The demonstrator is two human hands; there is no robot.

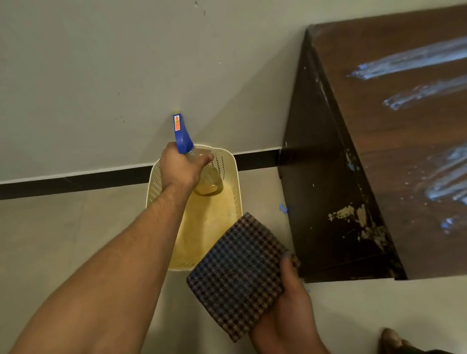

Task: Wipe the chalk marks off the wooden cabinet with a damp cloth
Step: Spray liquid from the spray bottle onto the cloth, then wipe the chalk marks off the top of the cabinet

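We note the left hand (pixel 180 168) curled round the neck of a spray bottle (pixel 183 138), held over a cream basket (pixel 233 174) just beyond the right hand. The right hand (pixel 286 316) grips a folded checked cloth (pixel 237 275) by one edge, thumb on top. The wooden cabinet (pixel 399 158) stands to the right of both hands, and its blue-white chalk marks (pixel 431 56) lie in several broad streaks. We judge wiping not yet begun, with every streak left to clear. Cloth dampness: we cannot tell. Orange sticker on the sprayer head: unreadable.
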